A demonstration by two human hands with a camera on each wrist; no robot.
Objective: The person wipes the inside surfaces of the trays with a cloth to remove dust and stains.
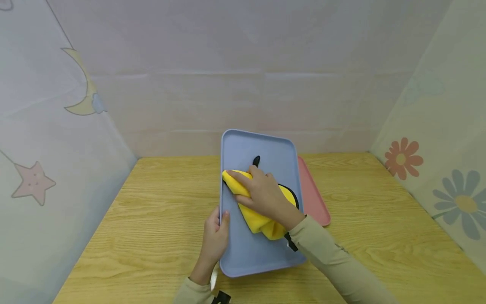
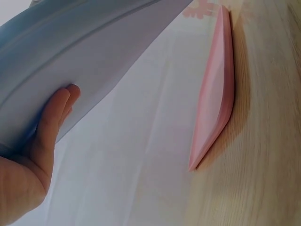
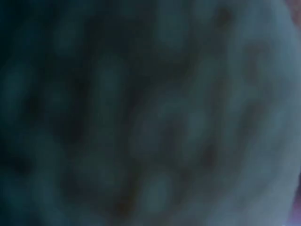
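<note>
My left hand (image 1: 215, 237) grips a pale blue tray (image 1: 262, 257) by its left edge, thumb on the inner face and fingers behind. In the left wrist view, fingers (image 2: 52, 115) press against the tray's underside (image 2: 94, 70). The tray is tilted up off the table, its inside facing me. My right hand (image 1: 265, 194) holds a yellow cloth (image 1: 255, 217) with black edging against the inside, fingers spread over its bunched folds. A black tip (image 1: 256, 161) pokes out beyond the fingers. The right wrist view is dark and blurred, showing nothing distinct.
A pink tray (image 1: 316, 198) lies on the wooden table (image 1: 152, 219), behind and right of the blue one. Pale fabric walls (image 1: 243, 97) with printed moon, star and flowers enclose the table's back and sides.
</note>
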